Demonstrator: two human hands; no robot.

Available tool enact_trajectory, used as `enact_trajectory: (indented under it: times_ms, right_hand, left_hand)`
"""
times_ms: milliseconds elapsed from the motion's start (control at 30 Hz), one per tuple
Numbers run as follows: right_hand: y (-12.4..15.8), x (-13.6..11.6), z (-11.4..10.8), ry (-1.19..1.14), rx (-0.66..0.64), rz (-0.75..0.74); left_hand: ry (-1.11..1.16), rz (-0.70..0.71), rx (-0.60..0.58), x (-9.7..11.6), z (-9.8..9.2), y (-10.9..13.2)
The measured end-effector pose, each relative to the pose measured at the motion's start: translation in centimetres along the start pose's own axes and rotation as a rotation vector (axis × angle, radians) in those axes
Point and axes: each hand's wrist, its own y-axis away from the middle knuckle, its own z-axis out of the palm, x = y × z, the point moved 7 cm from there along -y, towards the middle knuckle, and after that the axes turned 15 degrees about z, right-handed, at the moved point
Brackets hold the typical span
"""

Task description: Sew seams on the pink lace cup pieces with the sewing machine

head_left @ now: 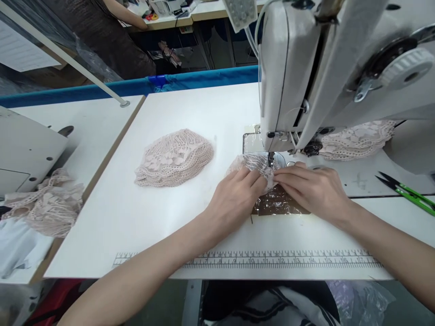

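Observation:
A pale pink lace piece (256, 162) lies under the presser foot (271, 159) of a sewing machine (288, 77). My left hand (239, 194) is closed on the lace's near left side, fingers bent and pressed onto it. On the right, my right hand (311, 188) pinches the lace's edge between thumb and fingers, close beside the presser foot. Part of the lace is hidden under my fingers. Clear tape covers a brown patch (278, 201) of the table just below the lace.
A stack of lace pieces (175, 158) lies to the left, and more lace (360, 140) sits behind the needle area. Green thread snips (408, 192) rest at the right. A printed ruler (251, 260) runs along the front edge. Another person (102, 36) is beyond the blue cloth.

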Motion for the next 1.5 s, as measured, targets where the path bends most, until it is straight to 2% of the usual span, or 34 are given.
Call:
enact_trajectory:
  times_ms: [133, 233, 367, 533, 667, 800, 967, 1100, 1267, 1500]
  right_hand:
    - [-0.3, 1.3, 0.0, -0.123, 0.009, 0.173]
    - [-0.7, 2.2, 0.2, -0.131, 0.008, 0.308]
    - [-0.9, 2.4, 0.4, -0.115, -0.007, 0.357]
    - [-0.9, 2.4, 0.5, -0.092, -0.012, 0.358]
    - [-0.7, 2.3, 0.7, -0.127, -0.035, 0.35]
    - [-0.4, 1.8, 0.6, -0.157, -0.031, 0.27]
    - [0.0, 0.4, 0.0, -0.075, 0.0, 0.06]
    - [0.1, -0.6, -0.8, 0.026, 0.086, -0.032]
    - [0.0, -1.1, -1.0, 0.067, 0.097, -0.052]
    - [0.0, -1.1, -1.0, 0.056, 0.095, -0.036]
  left_hand:
    - [0.313, -0.166, 0.14, -2.6, 0.3, -0.4]
    - [0.514, -0.221, 0.165, -3.6, 0.4, -0.9]
    - [0.477, -0.188, 0.069, -3.9, 1.0, -1.3]
    - [0.531, -0.168, 0.127, -4.3, 1.2, -1.2]
    - [0.617, -0.175, 0.116, -4.5, 1.0, -1.3]
    - [0.476, -0.049, 0.115, -3.8, 0.5, -1.2]
    - [0.007, 0.198, 0.137, -1.1, 0.1, -0.6]
    - [-0.234, 0.28, 0.171, 0.9, -0.5, -0.1]
    - [-0.231, 0.265, 0.09, 1.4, -0.1, 0.4]
    - [-0.192, 0.229, 0.059, 1.1, 0.1, 0.4]
